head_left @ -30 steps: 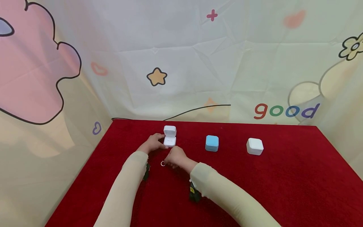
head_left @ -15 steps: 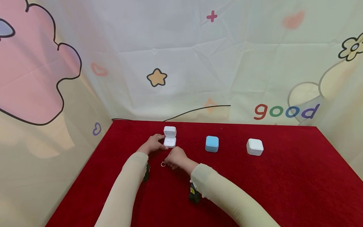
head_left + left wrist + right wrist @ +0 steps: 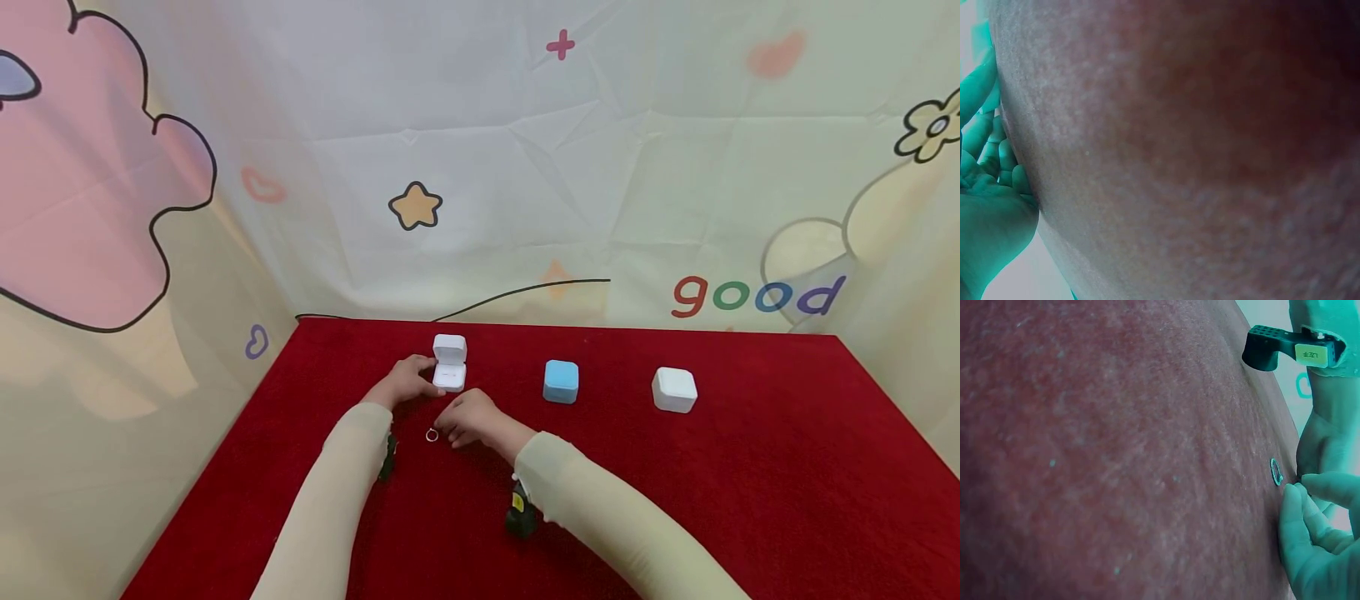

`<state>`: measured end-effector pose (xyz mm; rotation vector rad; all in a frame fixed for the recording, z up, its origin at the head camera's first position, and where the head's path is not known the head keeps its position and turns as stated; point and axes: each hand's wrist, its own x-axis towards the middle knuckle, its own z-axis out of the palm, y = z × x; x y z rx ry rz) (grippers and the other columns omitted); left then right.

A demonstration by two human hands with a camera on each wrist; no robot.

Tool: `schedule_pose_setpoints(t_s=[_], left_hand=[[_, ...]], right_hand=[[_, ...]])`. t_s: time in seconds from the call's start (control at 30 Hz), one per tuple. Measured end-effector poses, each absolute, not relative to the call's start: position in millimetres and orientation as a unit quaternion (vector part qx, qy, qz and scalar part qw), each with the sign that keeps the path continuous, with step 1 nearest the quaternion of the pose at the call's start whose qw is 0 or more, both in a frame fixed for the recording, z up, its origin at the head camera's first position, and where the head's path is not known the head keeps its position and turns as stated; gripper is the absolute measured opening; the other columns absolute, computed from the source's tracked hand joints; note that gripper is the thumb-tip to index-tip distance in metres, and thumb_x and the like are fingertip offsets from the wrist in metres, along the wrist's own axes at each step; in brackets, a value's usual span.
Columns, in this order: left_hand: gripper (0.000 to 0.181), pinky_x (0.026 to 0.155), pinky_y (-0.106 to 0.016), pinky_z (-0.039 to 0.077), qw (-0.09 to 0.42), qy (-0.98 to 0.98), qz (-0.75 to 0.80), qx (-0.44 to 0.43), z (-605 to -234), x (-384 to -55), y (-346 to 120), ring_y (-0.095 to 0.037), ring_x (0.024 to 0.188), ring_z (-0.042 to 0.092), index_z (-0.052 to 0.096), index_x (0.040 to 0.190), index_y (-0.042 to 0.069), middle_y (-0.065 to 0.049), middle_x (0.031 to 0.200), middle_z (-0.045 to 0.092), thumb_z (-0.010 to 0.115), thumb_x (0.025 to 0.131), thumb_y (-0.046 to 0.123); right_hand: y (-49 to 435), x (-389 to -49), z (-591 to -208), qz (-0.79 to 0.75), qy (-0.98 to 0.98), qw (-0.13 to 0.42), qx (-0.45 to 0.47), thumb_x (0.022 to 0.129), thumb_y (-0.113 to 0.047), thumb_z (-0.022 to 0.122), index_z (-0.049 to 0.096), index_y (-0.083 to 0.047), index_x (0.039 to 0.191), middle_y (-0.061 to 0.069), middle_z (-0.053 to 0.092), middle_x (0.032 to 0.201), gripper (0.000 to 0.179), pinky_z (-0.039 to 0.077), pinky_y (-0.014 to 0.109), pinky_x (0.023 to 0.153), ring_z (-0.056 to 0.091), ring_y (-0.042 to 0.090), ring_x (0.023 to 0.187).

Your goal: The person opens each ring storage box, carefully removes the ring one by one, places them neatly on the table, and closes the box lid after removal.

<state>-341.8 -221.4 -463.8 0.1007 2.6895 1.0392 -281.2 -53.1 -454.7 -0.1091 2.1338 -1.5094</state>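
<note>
Beside your left grip, on its right, a white ring box is standing on the red-covered table, its lid raised and its white inside showing. You are holding that box at its left side: your left thumb is lying along the front corner, and a finger is reaching toward the hinge. Nearer to you and farther right, your right grip is hanging low over the cloth with its fingers bent. Just left of those fingertips, a slim ring is lying on the red surface. Seen from the right wrist, your finger ends are gathering close beside the ring while its loop is showing; whether they are touching or pinching it, you cannot tell.

Ahead of your right grip and to its right, a light-blue box is sitting with its lid down, and well beyond that, farther right, a plain white box is sitting likewise. Below your right grip, toward you, a dark wrist camera is hanging at the cuff of your cream sleeve. Beyond both grips, a pale printed backdrop is rising behind the table.
</note>
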Motion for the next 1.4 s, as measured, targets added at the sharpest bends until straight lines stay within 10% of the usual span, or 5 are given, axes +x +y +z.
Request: schedule_pose_setpoints(t_s=[0.97, 1.4], left_hand=[[0.066, 0.124, -0.052, 0.034, 0.131, 0.924, 0.356, 0.045, -463, -342, -222, -0.041, 0.147, 0.039, 0.046, 0.150, -0.005, -0.026, 0.157, 0.044, 0.073, 0.092, 0.010], [0.066, 0.123, -0.052, 0.035, 0.140, 0.918, 0.368, 0.035, -462, -340, -221, -0.039, 0.144, 0.040, 0.046, 0.151, -0.002, -0.025, 0.156, 0.045, 0.072, 0.092, 0.009]], right_hand=[[-34, -300, -429, -0.493, 0.850, 0.156, -0.098, 0.098, -0.016, 0.066, 0.070, 0.000, 0.113, 0.013, 0.067, 0.092, 0.023, 0.045, 0.018, 0.060, 0.056, 0.015, 0.075], [-34, -314, -421, -0.489, 0.864, 0.086, -0.082, 0.100, -0.025, 0.063, 0.062, 0.000, 0.130, 0.020, 0.065, 0.132, 0.038, 0.052, 0.044, 0.102, 0.061, 0.032, 0.118]])
